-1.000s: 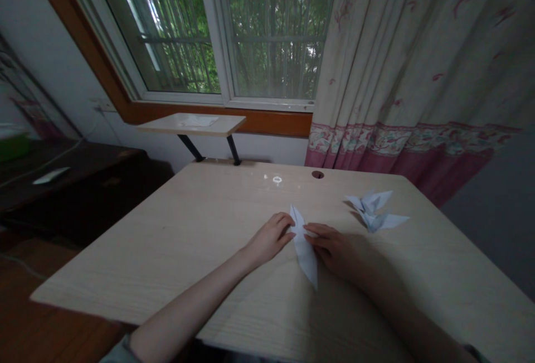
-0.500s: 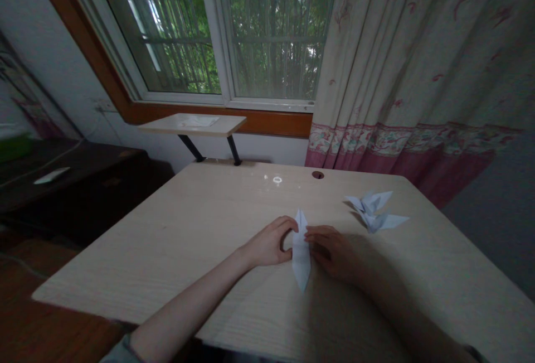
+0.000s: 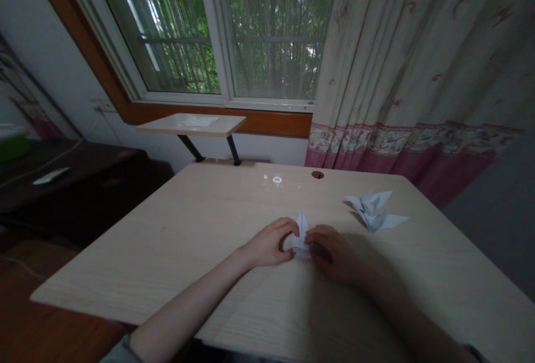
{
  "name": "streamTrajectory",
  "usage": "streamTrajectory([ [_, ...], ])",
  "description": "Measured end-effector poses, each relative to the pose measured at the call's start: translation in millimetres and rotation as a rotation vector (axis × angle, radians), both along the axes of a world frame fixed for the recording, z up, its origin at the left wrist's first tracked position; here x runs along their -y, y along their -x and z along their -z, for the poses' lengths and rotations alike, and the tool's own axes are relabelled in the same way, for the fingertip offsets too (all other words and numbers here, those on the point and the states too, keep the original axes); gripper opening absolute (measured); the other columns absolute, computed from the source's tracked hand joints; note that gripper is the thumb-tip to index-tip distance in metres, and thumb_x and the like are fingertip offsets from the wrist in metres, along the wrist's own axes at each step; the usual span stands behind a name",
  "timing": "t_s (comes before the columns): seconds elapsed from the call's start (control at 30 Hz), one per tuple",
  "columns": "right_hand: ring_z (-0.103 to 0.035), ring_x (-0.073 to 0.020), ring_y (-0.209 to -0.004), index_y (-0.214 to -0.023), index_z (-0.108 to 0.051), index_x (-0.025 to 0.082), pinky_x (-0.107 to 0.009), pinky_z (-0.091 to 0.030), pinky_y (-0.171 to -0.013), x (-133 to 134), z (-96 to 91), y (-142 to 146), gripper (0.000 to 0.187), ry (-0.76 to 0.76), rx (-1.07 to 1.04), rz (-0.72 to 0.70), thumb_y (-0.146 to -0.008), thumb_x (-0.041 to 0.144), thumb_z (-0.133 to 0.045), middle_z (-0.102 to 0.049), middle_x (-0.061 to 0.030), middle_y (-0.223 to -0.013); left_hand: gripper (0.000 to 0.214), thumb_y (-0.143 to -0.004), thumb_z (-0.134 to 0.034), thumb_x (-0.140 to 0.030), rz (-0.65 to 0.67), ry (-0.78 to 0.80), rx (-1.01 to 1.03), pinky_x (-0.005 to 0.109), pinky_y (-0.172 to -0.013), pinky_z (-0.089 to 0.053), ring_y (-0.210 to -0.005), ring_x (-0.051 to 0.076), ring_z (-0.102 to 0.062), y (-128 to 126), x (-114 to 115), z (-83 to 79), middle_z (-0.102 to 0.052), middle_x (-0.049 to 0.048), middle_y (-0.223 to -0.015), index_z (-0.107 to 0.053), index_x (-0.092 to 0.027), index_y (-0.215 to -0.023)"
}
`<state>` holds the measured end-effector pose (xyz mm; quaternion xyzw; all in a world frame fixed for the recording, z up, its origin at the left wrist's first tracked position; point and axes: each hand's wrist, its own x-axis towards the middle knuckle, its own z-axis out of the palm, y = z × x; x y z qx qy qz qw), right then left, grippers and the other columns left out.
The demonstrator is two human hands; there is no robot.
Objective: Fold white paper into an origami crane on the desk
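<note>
A small folded white paper piece [image 3: 301, 229] sits on the light wooden table [image 3: 200, 229], pinched between both my hands. My left hand [image 3: 270, 243] has its fingers curled round the paper's left side. My right hand [image 3: 332, 248] grips the right side with closed fingers. Only the paper's upper point shows above my fingertips; its lower part is folded under or hidden. Two finished folded paper cranes [image 3: 374, 209] lie on the table to the right of my hands.
A round cable hole [image 3: 317, 174] is near the table's far edge. A small shelf [image 3: 192, 124] juts out under the window [image 3: 217, 28]. A patterned curtain [image 3: 418, 67] hangs at the right. A dark cabinet [image 3: 62, 173] stands at the left.
The long paper strip lying between my hands got shorter: its lower point was swung up and folded, so only a short tip now shows. My hands closed in on it.
</note>
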<state>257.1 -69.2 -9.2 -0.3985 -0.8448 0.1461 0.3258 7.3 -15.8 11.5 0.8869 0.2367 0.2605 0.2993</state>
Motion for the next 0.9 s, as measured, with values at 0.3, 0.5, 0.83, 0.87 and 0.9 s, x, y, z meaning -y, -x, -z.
streamTrajectory([
  [0.3,-0.06,-0.027,-0.126,-0.134,-0.052,0.026,-0.049,-0.05,-0.108,-6.1,8.0,4.1,0.043,0.048,-0.069,0.044,-0.092,0.016,-0.053,-0.062,-0.012,-0.135,0.034,-0.085,-0.059,-0.016,-0.083,0.013,-0.031,0.043,-0.104,-0.049,-0.115,0.026,-0.062,-3.0,1.1,-3.0,-0.066,0.0098,-0.123,-0.06,-0.019,-0.119],
  [0.5,-0.055,-0.0266,-0.133,-0.146,-0.041,0.025,-0.049,-0.05,-0.109,-9.4,11.7,5.2,0.056,0.001,-0.102,0.061,-0.092,0.017,-0.051,-0.055,-0.0144,-0.143,0.052,-0.082,-0.062,-0.016,-0.171,0.085,0.042,0.044,-0.101,-0.052,-0.113,0.027,-0.064,-4.5,1.1,2.3,-0.064,0.0138,-0.129,-0.051,-0.017,-0.133],
  [0.83,-0.047,-0.0257,-0.143,-0.15,-0.044,0.026,-0.051,-0.046,-0.114,-13.5,21.1,1.4,0.059,-0.037,0.028,0.108,-0.094,0.011,-0.048,-0.048,-0.0133,-0.154,0.059,-0.087,-0.06,-0.013,-0.097,-0.041,0.01,0.048,-0.116,-0.043,-0.138,0.027,-0.049,-2.9,-2.6,5.1,-0.05,0.0132,-0.147,-0.048,-0.023,-0.144],
  [0.87,-0.047,-0.0254,-0.143,-0.149,-0.046,0.026,-0.05,-0.045,-0.114,-13.7,21.6,0.9,0.056,-0.032,0.051,0.11,-0.095,0.012,-0.048,-0.048,-0.0133,-0.155,0.057,-0.088,-0.059,-0.013,-0.097,-0.061,-0.005,0.047,-0.115,-0.044,-0.137,0.027,-0.05,-2.3,-3.3,6.8,-0.048,0.0135,-0.148,-0.049,-0.022,-0.144],
  [0.9,-0.047,-0.0254,-0.143,-0.148,-0.049,0.024,-0.049,-0.046,-0.114,-13.8,21.8,0.6,0.053,-0.026,0.07,0.112,-0.096,0.014,-0.048,-0.047,-0.014,-0.156,0.054,-0.09,-0.058,-0.013,-0.096,-0.075,-0.019,0.046,-0.114,-0.046,-0.135,0.026,-0.053,-1.8,-3.9,8.6,-0.047,0.0138,-0.149,-0.051,-0.022,-0.143],
])
